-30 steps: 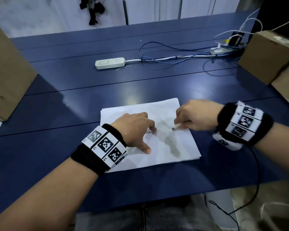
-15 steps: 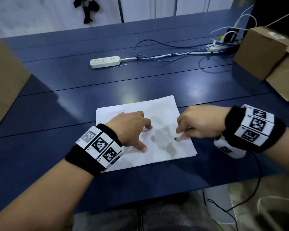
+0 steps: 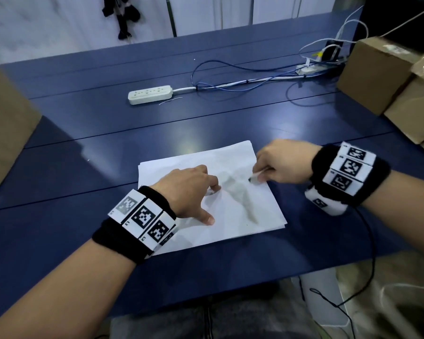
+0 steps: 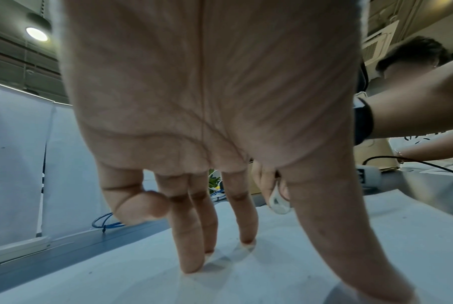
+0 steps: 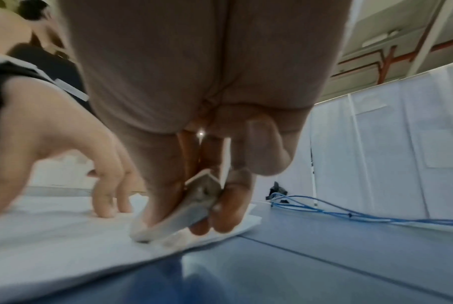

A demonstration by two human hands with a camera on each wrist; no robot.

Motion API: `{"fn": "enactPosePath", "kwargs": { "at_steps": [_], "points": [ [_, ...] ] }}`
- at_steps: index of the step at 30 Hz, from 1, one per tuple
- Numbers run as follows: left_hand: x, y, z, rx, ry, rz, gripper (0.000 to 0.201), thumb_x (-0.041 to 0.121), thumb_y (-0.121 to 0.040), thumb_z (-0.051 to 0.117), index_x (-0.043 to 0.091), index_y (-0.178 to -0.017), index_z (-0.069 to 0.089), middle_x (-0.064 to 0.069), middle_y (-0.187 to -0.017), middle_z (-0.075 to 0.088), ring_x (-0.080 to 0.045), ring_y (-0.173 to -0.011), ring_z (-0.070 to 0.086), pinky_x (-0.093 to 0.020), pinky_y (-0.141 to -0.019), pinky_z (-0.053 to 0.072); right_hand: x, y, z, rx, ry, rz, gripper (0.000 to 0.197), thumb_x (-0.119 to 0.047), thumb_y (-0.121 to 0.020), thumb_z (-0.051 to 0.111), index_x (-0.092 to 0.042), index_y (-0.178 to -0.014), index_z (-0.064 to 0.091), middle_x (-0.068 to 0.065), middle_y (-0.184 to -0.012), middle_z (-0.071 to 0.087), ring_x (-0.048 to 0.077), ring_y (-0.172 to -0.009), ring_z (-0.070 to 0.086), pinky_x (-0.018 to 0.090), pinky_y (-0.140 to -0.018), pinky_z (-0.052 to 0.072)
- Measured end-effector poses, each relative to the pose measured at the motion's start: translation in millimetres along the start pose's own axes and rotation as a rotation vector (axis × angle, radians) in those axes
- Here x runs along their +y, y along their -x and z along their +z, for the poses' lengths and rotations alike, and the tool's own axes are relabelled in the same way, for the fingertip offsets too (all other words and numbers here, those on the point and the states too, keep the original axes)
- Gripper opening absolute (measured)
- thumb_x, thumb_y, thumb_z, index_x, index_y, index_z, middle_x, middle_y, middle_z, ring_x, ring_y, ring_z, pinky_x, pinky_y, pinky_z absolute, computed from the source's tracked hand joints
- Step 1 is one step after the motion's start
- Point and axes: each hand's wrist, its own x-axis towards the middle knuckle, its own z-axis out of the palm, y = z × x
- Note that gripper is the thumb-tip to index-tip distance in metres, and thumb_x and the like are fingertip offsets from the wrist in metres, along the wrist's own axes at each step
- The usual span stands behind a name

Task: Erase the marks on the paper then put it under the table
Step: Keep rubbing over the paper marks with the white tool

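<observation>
On the blue table (image 3: 108,143), the left hand (image 3: 189,189) presses straight fingertips on the paper (image 3: 230,216) while the right hand (image 3: 279,162) pinches an eraser (image 3: 255,177) against it; beyond the paper, a power strip (image 3: 149,94), boxes (image 3: 377,74).

The paper (image 3: 233,209) lies on the table (image 3: 83,167) right in front of you, near the front edge. Your left hand (image 3: 189,189) is on the paper's left half, fingertips (image 4: 191,265) down on the sheet. Your right hand (image 3: 283,161) sits at the paper's right edge, with the eraser (image 5: 184,218) touching the sheet beneath it. Behind the paper, toward the middle of the table, lies the power strip (image 3: 149,94), and its cable (image 3: 242,81) runs off to the right rear corner. One cardboard box (image 3: 5,128) stands at your far left, two more boxes (image 3: 387,77) at your far right.
</observation>
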Motion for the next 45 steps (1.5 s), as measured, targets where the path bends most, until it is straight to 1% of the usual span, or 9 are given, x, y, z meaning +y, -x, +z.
{"fn": "enactPosePath", "kwargs": {
  "at_steps": [6, 12, 17, 22, 28, 34, 37, 40, 45],
  "points": [
    [-0.2, 0.5, 0.4, -0.002, 0.009, -0.006, 0.071, 0.06, -0.07, 0.077, 0.035, -0.132, 0.05, 0.008, -0.119, 0.046, -0.015, -0.095, 0.051, -0.031, -0.083, 0.039, -10.1, 28.2, 0.2, -0.13, -0.045, -0.173, 0.021, -0.042, -0.092, 0.06, -0.033, -0.106, 0.071, -0.013, -0.1, 0.064, 0.009, -0.091, 0.056, 0.028, -0.074, 0.045],
    [1.0, 0.4, -1.4, -0.006, 0.007, -0.012, 0.071, 0.06, -0.069, 0.077, 0.034, -0.129, 0.05, 0.008, -0.118, 0.046, -0.018, -0.099, 0.055, -0.033, -0.085, 0.043, 8.2, 3.8, 1.9, 0.013, 0.019, 0.047, 0.042, -0.063, -0.085, 0.047, -0.027, -0.094, 0.068, -0.007, -0.086, 0.068, 0.02, -0.087, 0.063, 0.039, -0.072, 0.055],
    [0.5, 0.4, -1.3, -0.005, 0.012, -0.014, 0.07, 0.058, -0.07, 0.078, 0.033, -0.13, 0.051, 0.007, -0.12, 0.046, -0.018, -0.1, 0.054, -0.03, -0.08, 0.038, -9.2, 29.5, 6.1, -0.142, 0.011, -0.14, 0.02, -0.041, -0.09, 0.059, -0.027, -0.101, 0.068, -0.01, -0.096, 0.064, 0.014, -0.093, 0.058, 0.037, -0.078, 0.051],
    [2.4, 2.1, -3.6, -0.016, 0.02, -0.019, 0.071, 0.057, -0.069, 0.079, 0.033, -0.13, 0.051, 0.008, -0.119, 0.046, -0.017, -0.094, 0.052, -0.033, -0.084, 0.044, 9.1, 3.6, -2.3, -0.021, 0.001, 0.09, 0.022, -0.046, -0.089, 0.057, -0.034, -0.102, 0.069, -0.008, -0.098, 0.069, 0.022, -0.099, 0.062, 0.039, -0.08, 0.053],
    [2.1, 1.9, -4.2, -0.023, 0.018, -0.021, 0.072, 0.057, -0.069, 0.079, 0.033, -0.131, 0.05, 0.007, -0.121, 0.046, -0.018, -0.102, 0.055, -0.035, -0.088, 0.045, -10.4, 37.2, 0.1, -0.178, -0.039, -0.18, 0.017, -0.039, -0.089, 0.063, -0.028, -0.101, 0.07, -0.009, -0.097, 0.064, 0.012, -0.092, 0.058, 0.036, -0.077, 0.049],
    [2.8, 1.2, -4.7, -0.021, 0.007, -0.015, 0.072, 0.059, -0.069, 0.079, 0.033, -0.13, 0.051, 0.007, -0.12, 0.046, -0.018, -0.099, 0.055, -0.033, -0.086, 0.044, 6.7, -0.6, -1.6, 0.016, 0.037, 0.119, 0.03, -0.053, -0.09, 0.052, -0.031, -0.101, 0.07, -0.007, -0.097, 0.068, 0.024, -0.097, 0.063, 0.039, -0.078, 0.054],
    [1.7, 0.6, -3.5, -0.014, 0.001, -0.009, 0.072, 0.059, -0.069, 0.078, 0.034, -0.131, 0.05, 0.008, -0.12, 0.046, -0.018, -0.101, 0.055, -0.032, -0.085, 0.041, -1.8, 15.0, 2.5, -0.033, 0.081, -0.027, 0.028, -0.051, -0.092, 0.053, -0.031, -0.104, 0.069, -0.01, -0.102, 0.066, 0.019, -0.099, 0.062, 0.037, -0.078, 0.052],
    [0.7, -0.2, -2.2, -0.014, 0.007, -0.006, 0.072, 0.059, -0.07, 0.078, 0.034, -0.131, 0.05, 0.008, -0.121, 0.046, -0.018, -0.102, 0.055, -0.031, -0.083, 0.039, -15.3, 32.5, 6.1, -0.204, -0.135, -0.221, 0.02, -0.039, -0.087, 0.066, -0.03, -0.104, 0.071, -0.01, -0.097, 0.067, 0.013, -0.093, 0.062, 0.033, -0.078, 0.05],
    [1.9, 0.4, -3.4, -0.011, 0.003, -0.009, 0.071, 0.059, -0.069, 0.078, 0.034, -0.13, 0.05, 0.007, -0.121, 0.047, -0.018, -0.101, 0.055, -0.031, -0.082, 0.039, -2.2, -7.3, -1.9, 0.014, 0.04, 0.072, 0.03, -0.054, -0.089, 0.053, -0.03, -0.095, 0.069, -0.006, -0.092, 0.068, 0.025, -0.09, 0.064, 0.039, -0.075, 0.054]
  ]
}}
